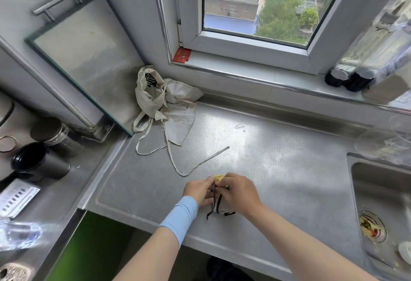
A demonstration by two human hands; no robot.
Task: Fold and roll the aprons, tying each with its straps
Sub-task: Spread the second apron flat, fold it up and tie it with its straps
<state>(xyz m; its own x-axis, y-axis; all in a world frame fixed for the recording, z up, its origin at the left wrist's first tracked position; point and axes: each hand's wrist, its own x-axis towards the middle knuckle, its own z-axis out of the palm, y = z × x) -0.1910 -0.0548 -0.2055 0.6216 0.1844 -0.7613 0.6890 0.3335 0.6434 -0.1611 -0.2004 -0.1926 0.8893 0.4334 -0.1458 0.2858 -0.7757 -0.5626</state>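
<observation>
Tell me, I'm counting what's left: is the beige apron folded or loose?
Loose: the beige apron lies crumpled in a heap, its straps trailing untied across the counter.

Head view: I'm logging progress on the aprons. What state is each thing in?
Yellow apron: rolled small, gripped by the right hand.
Straps: dark, pinched by the left hand, ends loose on the counter.
Beige apron: crumpled in the corner, not folded or tied.
Sink drain: holds food scraps.
</observation>
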